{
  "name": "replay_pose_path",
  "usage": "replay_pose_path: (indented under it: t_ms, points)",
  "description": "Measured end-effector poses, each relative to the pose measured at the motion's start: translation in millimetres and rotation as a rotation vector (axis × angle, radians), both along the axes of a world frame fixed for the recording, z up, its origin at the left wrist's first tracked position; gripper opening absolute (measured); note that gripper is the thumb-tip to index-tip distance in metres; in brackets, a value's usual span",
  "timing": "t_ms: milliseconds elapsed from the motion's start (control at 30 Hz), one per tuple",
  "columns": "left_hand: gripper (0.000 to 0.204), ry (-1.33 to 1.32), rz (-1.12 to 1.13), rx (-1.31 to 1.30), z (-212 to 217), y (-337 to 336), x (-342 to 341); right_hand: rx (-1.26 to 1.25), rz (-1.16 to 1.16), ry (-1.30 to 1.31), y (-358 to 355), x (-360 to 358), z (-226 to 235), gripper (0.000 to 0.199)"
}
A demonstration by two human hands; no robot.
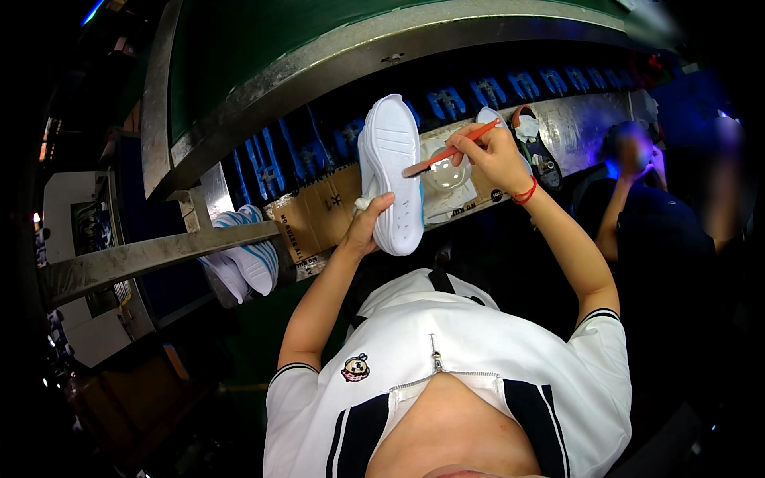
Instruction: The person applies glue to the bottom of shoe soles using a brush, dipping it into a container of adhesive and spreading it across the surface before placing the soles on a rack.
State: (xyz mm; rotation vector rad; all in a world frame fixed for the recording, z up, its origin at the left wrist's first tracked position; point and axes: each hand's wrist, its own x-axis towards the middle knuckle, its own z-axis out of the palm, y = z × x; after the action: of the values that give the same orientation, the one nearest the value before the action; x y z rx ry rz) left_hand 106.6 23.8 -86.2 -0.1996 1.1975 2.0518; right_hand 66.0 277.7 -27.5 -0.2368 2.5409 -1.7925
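Note:
My left hand (pixel 369 225) is closed around the side of a white shoe sole (pixel 395 151), which it holds up with its hollow inner face toward me. A bit of pale cloth or glove shows by the thumb. In my right hand (pixel 496 157) is a brush with a red handle (pixel 462 146), gripped between thumb and fingers. Its bristle tip touches the right part of the sole's inner face, about midway along. Just behind the brush, a clear round bowl (pixel 449 173) stands on the bench.
Flattened cardboard (pixel 315 209) covers part of the bench. A dark shoe upper (pixel 543 155) lies right of my right hand. White-and-blue soles (pixel 253 263) rest at the left, near a metal rail (pixel 159 259). Blue clamps (pixel 446 103) line the far side. Another person (pixel 637 203) works at the right.

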Motion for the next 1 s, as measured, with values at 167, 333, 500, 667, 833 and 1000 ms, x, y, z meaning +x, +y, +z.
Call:
replay_pose_path:
  t_ms: [167, 333, 500, 667, 833, 1000]
  points:
    - [0.059, -0.038, -0.102, 0.032, 0.1, -5.3, 3.6, 0.076, -0.159, 0.054, 9.6, -17.4, 3.5, 0.02]
    - [0.054, -0.055, -0.232, 0.156, -2.1, -11.0, 11.9, 0.192, -0.207, 0.222, 16.9, -35.4, 24.6, 0.02]
    - [0.056, -0.235, -0.355, 0.428, 16.3, -16.2, 7.2, 0.279, 0.041, 0.31, 25.9, -48.3, 40.8, 0.019]
    - [0.058, -0.367, -0.329, 0.44, 6.7, -27.1, 7.3, 0.17, 0.35, 0.301, 20.9, -54.5, 45.3, 0.019]
    - [0.058, -0.496, -0.426, 0.641, 24.4, -19.0, 6.7, 0.05, 0.517, 0.218, -5.8, -39.9, 47.1, 0.02]
    - [0.059, -0.593, -0.411, 0.68, 11.1, -16.7, 4.7, 0.023, 0.61, 0.26, -26.6, -28.0, 46.0, 0.019]
